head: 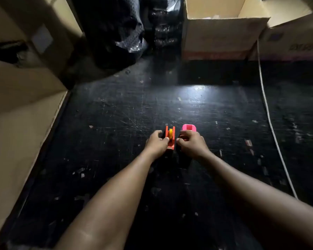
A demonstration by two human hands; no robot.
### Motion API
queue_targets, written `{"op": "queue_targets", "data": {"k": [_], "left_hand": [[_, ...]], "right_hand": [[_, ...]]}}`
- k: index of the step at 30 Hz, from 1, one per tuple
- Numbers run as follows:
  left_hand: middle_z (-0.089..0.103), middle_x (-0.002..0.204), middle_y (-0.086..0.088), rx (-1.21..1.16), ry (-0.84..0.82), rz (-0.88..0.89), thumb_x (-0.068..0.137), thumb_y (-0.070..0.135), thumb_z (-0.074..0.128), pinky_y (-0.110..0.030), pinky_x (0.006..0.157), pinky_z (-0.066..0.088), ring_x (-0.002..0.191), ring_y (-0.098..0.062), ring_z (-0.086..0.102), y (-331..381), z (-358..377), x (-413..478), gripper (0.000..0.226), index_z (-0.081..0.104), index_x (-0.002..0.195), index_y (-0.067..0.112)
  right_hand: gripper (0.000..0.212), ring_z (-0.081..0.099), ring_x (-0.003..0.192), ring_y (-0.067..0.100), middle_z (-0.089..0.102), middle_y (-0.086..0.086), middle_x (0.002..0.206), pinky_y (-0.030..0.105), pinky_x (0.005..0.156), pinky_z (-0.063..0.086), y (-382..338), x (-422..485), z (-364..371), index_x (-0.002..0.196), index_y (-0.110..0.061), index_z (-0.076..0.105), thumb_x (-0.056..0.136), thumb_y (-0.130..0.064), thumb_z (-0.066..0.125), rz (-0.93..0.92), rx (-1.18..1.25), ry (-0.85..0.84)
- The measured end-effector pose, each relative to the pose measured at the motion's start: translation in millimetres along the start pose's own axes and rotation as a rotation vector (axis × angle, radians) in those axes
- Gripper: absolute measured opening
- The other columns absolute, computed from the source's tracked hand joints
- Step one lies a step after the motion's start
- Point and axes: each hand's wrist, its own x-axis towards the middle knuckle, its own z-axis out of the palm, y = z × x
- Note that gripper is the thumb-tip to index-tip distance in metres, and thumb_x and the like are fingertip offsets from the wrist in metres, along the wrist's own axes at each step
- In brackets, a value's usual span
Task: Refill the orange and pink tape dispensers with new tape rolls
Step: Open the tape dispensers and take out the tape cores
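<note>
Both dispensers sat side by side on the dark scuffed floor point(152, 109), orange dispenser point(170, 137) left, pink dispenser point(188, 128) right, just apart. Left hand point(156, 141) had fingers curled shut against the orange one, at its yellow roll point(170, 133). Right hand point(190, 142) was closed on the pink one's near end; exact grip hidden.

Risks, prob: dim light w/ one glare patch, small parts easy to misseat; a light dispenser could skid or tip under a hard pull. Cardboard boxes point(222, 33), black bags point(116, 33) & a white cable point(271, 123) crowded the edges.
</note>
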Motion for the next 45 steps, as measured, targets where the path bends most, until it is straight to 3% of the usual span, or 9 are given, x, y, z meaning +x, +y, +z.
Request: {"op": "queue_targets", "data": {"k": [6, 9, 14, 22, 28, 32, 37, 41, 45], "left_hand": [[0.067, 0.109, -0.005, -0.171, 0.022, -0.036, 0.094, 0.023, 0.055, -0.045, 0.091, 0.056, 0.099, -0.023, 0.065, -5.1, 5.6, 5.3, 0.029, 0.065, 0.121, 0.016], [0.064, 0.103, -0.006, -0.248, 0.022, -0.038, 0.095, 0.023, 0.057, -0.034, 0.067, 0.056, 0.087, -0.020, 0.062, -7.6, 5.5, 8.7, 0.025, 0.065, 0.117, 0.013], [0.065, 0.103, -0.007, -0.327, -0.047, -0.017, 0.093, 0.024, 0.063, -0.028, 0.052, 0.051, 0.080, -0.018, 0.063, -8.0, -0.3, -1.3, 0.023, 0.062, 0.114, 0.013], [0.070, 0.105, -0.018, -0.468, -0.172, 0.087, 0.091, 0.017, 0.066, -0.043, 0.070, 0.058, 0.088, -0.029, 0.070, 9.9, -15.0, -29.5, 0.010, 0.060, 0.098, 0.017], [0.067, 0.095, -0.010, -0.448, -0.138, 0.156, 0.094, 0.016, 0.062, -0.031, 0.054, 0.060, 0.074, -0.016, 0.070, 18.6, -7.5, -53.1, 0.012, 0.055, 0.104, 0.014], [0.058, 0.099, -0.005, -0.443, 0.014, 0.103, 0.093, 0.014, 0.062, -0.037, 0.060, 0.063, 0.077, -0.019, 0.064, 5.6, -7.0, -53.8, 0.019, 0.051, 0.108, 0.011], [0.064, 0.098, -0.002, 0.014, 0.119, 0.173, 0.087, 0.022, 0.069, -0.016, 0.053, 0.052, 0.078, -0.010, 0.063, -27.7, -10.3, -54.2, 0.020, 0.060, 0.103, 0.013], [0.062, 0.115, -0.008, 0.255, 0.162, 0.227, 0.085, 0.029, 0.068, -0.024, 0.088, 0.044, 0.106, -0.024, 0.060, -42.1, 0.5, -54.3, 0.028, 0.063, 0.109, 0.015], [0.067, 0.108, 0.001, 0.107, 0.149, 0.335, 0.083, 0.046, 0.068, -0.025, 0.090, 0.049, 0.098, -0.015, 0.064, -22.8, 18.9, -68.8, 0.037, 0.069, 0.111, 0.021]], "right_hand": [[0.022, 0.064, 0.080, 0.015, 0.066, -0.005, 0.078, 0.014, 0.051, 0.034, -7.6, 0.4, 19.1, 0.096, -0.022, 0.072, 0.085, -0.017, 0.055, -0.038, 0.009, -0.011], [0.025, 0.059, 0.080, 0.011, 0.064, -0.007, 0.082, 0.005, 0.056, 0.037, -8.1, 2.1, 16.1, 0.102, -0.018, 0.074, 0.086, -0.013, 0.055, -0.012, 0.083, 0.016], [0.029, 0.068, 0.089, 0.013, 0.077, -0.001, 0.095, 0.025, 0.078, 0.050, -9.1, -2.7, 11.0, 0.105, -0.021, 0.075, 0.083, -0.019, 0.056, 0.001, 0.163, -0.003], [0.022, 0.073, 0.084, 0.032, 0.071, 0.022, 0.100, 0.057, 0.083, 0.058, 1.9, -11.4, -11.2, 0.101, -0.013, 0.067, 0.081, -0.021, 0.070, 0.048, 0.559, -0.053], [0.015, 0.075, 0.078, 0.028, 0.070, 0.022, 0.099, 0.038, 0.062, 0.060, 10.4, -26.1, -21.7, 0.103, -0.009, 0.064, 0.089, -0.013, 0.066, 0.002, 0.639, -0.026], [0.018, 0.072, 0.089, 0.034, 0.068, 0.022, 0.107, 0.052, 0.076, 0.060, 30.5, -31.4, -25.9, 0.104, -0.011, 0.064, 0.088, -0.016, 0.066, 0.093, 0.714, 0.080], [0.016, 0.068, 0.070, 0.023, 0.069, 0.017, 0.092, 0.034, 0.061, 0.055, 54.5, -53.0, -40.0, 0.105, -0.006, 0.063, 0.089, -0.010, 0.064, 0.083, 0.757, -0.114], [0.024, 0.072, 0.075, 0.027, 0.070, 0.026, 0.100, 0.041, 0.068, 0.060, 68.3, -58.1, -41.4, 0.109, -0.001, 0.063, 0.087, -0.009, 0.067, 0.073, 0.716, -0.166], [0.023, 0.073, 0.084, 0.036, 0.073, 0.024, 0.100, 0.054, 0.082, 0.057, 75.2, -60.7, -41.8, 0.107, -0.006, 0.066, 0.085, -0.013, 0.070, 0.051, 0.703, -0.178]]}}
